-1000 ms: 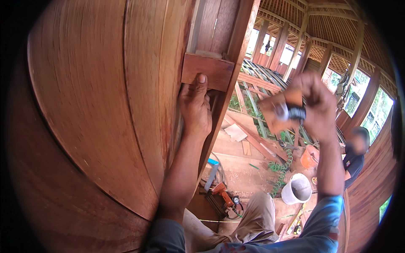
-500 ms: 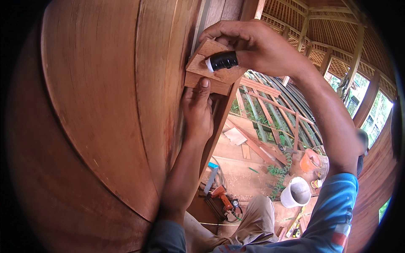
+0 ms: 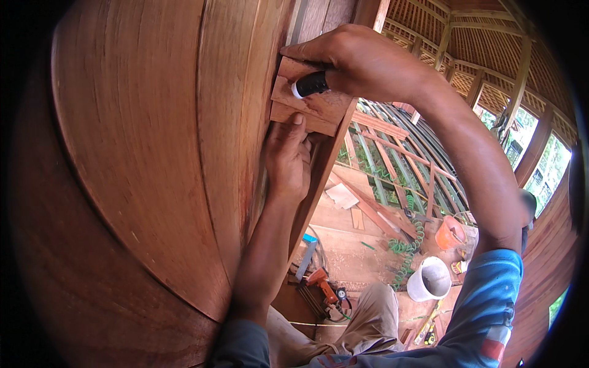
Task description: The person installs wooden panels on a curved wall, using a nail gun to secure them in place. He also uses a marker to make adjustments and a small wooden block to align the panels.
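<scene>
Against the upright wooden frame stands a small reddish-brown wood block (image 3: 331, 105), a lower strip of wood (image 3: 313, 122) showing along its bottom edge. I cannot tell whether the two are separate pieces. My left hand (image 3: 287, 156) grips the lower strip from below, its thumb flat on the front and its fingers curled behind. From above, my right hand (image 3: 368, 64) holds the block, with fingers along the top edge. Its thumb, wrapped in black tape (image 3: 311, 84) with a white tip, presses on the face.
Curved wooden planks (image 3: 135, 153) fill the left side. Below lie an orange-and-black nail gun (image 3: 322, 285), a blue-handled square (image 3: 308, 245), a coiled green hose (image 3: 408, 248), a white bucket (image 3: 429, 279) and an orange bucket (image 3: 450, 233). Loose boards (image 3: 380, 153) lie beyond.
My right hand has shifted slightly left and its wrist has risen. The block's upper part has turned and slid a little relative to the lower strip. My left hand has barely moved.
</scene>
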The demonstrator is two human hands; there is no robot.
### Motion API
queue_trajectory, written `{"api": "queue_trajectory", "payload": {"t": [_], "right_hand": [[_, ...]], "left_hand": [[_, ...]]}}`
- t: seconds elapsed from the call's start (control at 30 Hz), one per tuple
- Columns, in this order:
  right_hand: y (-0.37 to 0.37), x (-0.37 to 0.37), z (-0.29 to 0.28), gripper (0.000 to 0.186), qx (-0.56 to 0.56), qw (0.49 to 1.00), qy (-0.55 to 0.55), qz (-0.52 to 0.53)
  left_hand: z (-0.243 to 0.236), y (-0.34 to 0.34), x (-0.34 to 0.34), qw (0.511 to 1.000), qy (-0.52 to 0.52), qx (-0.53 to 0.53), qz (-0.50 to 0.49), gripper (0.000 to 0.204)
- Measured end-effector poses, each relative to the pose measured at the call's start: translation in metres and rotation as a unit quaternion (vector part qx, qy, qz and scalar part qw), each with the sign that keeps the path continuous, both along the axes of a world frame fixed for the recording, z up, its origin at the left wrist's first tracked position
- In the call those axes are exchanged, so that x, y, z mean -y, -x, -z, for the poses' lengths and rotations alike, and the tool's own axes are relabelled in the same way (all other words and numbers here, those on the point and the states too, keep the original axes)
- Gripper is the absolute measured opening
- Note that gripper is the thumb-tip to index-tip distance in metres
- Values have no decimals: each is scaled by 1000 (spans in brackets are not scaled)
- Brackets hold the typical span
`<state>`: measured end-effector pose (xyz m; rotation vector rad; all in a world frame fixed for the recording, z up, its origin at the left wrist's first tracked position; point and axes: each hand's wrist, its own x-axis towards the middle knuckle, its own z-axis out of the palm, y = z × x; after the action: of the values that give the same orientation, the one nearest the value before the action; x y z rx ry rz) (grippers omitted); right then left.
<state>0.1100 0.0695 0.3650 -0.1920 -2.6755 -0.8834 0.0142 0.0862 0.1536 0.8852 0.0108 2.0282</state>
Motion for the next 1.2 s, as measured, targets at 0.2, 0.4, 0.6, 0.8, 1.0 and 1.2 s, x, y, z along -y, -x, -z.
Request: {"api": "queue_trajectory", "payload": {"t": [0.2,0.4,0.6,0.8,1.0,1.2], "right_hand": [[2,-6,1,40,-13,1000,-17,-14],[-1,-8,8,23,-56,998,-33,-6],[-3,-1,5,11,-10,1000,29,-7],[0,5,-3,15,36,992,122,14],[-40,23,15,52,-204,944,195,-172],[-68,25,135,72,-529,725,388,-209]], "left_hand": [[-5,2,4,997,-63,-33,15,47],[-3,3,3,999,-20,-36,4,45],[-1,2,3,999,-26,-31,-5,43],[-5,2,7,999,-38,-34,-4,38],[-5,0,5,998,-68,-10,7,36],[-2,4,0,999,-27,-16,-7,41]]}}
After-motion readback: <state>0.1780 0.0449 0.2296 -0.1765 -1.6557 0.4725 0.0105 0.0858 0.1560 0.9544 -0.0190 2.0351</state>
